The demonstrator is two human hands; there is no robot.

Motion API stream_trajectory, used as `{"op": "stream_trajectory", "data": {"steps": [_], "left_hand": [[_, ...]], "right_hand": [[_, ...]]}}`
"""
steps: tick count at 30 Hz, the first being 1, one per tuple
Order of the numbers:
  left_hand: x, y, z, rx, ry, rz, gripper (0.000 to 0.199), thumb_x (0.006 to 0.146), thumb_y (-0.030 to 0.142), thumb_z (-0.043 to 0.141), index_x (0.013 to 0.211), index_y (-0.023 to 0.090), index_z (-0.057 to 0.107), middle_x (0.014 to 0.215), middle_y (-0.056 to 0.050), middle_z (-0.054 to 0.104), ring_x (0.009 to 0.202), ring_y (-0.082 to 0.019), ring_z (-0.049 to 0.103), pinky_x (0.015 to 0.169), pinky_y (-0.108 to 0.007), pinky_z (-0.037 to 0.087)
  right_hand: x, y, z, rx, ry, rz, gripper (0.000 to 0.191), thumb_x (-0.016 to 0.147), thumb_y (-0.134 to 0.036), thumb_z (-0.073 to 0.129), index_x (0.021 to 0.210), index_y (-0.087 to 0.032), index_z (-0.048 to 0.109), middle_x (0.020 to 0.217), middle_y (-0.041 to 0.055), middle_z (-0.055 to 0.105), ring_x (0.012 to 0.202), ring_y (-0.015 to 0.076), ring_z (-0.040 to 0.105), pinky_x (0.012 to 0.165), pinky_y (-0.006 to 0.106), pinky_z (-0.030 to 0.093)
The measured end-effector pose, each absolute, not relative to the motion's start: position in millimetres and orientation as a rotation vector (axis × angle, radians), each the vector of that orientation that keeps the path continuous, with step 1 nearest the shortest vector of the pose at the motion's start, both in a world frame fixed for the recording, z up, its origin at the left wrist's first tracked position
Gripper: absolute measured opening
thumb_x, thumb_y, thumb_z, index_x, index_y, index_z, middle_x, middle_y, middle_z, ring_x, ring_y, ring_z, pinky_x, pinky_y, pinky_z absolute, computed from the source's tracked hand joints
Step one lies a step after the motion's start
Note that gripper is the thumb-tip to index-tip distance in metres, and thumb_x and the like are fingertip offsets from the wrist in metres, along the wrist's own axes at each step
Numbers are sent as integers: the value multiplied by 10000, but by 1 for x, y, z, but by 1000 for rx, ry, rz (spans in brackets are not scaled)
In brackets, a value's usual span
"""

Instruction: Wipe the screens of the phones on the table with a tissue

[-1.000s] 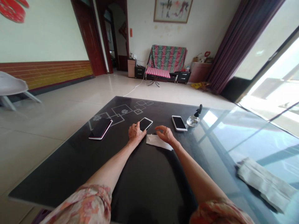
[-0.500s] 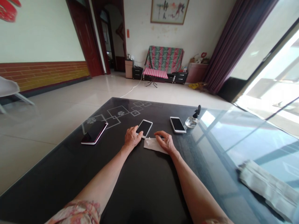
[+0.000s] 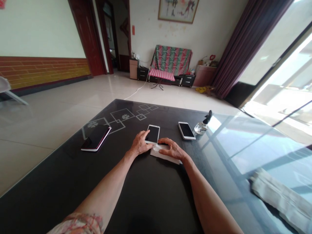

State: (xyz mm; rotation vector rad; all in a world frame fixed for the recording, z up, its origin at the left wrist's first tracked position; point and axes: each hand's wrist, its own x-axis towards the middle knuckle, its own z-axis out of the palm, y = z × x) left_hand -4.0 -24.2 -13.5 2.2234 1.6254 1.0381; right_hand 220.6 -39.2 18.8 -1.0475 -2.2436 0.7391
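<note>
A white smartphone (image 3: 153,134) with a dark screen lies on the black table in front of me. My left hand (image 3: 140,143) grips it at the left, fingers along its side and thumb at the lower edge. My right hand (image 3: 172,150) rests over a folded white tissue (image 3: 168,158) just below the phone. Its fingers are curved, with the thumb apart from them on the tissue, and the fingertips come close to the phone's lower right corner. Whether they touch the phone I cannot tell.
Right of the phone lie a second white smartphone (image 3: 187,131) and a clear spray bottle (image 3: 202,126) with a black top. A dark phone or tablet with a pink edge (image 3: 96,139) is at the left. A folded pale cloth (image 3: 280,195) lies at the right of the glossy table (image 3: 146,195).
The phone has turned more upright and shifted slightly right. My left thumb has slid to its lower edge. My right hand has come down and closer to the phone, over the tissue.
</note>
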Motion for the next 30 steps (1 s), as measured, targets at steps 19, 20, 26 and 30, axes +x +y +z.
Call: {"op": "stream_trajectory", "data": {"steps": [19,20,26,30], "left_hand": [[-2,-22,-10,2173,1721,965,747,641,369,739,1309,200,451,1143,-74,612,1053,-255,578,905,-353,477],[-2,-22,-10,2167,1736,960,763,636,363,743,1317,196,442,1126,-74,617,1045,-258,579,895,-355,481],[-1,-22,-12,2137,1757,939,840,632,340,752,1366,190,372,1195,-90,594,1106,-280,556,899,-367,478],[-1,-23,-10,2130,1748,961,819,637,316,747,1360,201,381,1201,-88,594,1117,-277,555,905,-365,478]], "right_hand": [[215,-22,0,-1330,-1866,431,267,763,-275,563,995,-166,637,859,31,686,753,164,623,702,256,481],[213,-15,-1,-1319,-1857,382,299,755,-249,559,1036,-167,624,927,44,689,816,174,632,757,270,485],[182,18,0,-1313,-2085,225,446,763,-179,546,1209,-194,535,1060,63,673,951,214,630,898,350,461],[171,20,-2,-1221,-2128,68,520,768,-150,540,1282,-183,474,1213,101,590,1107,239,548,983,402,415]]}}
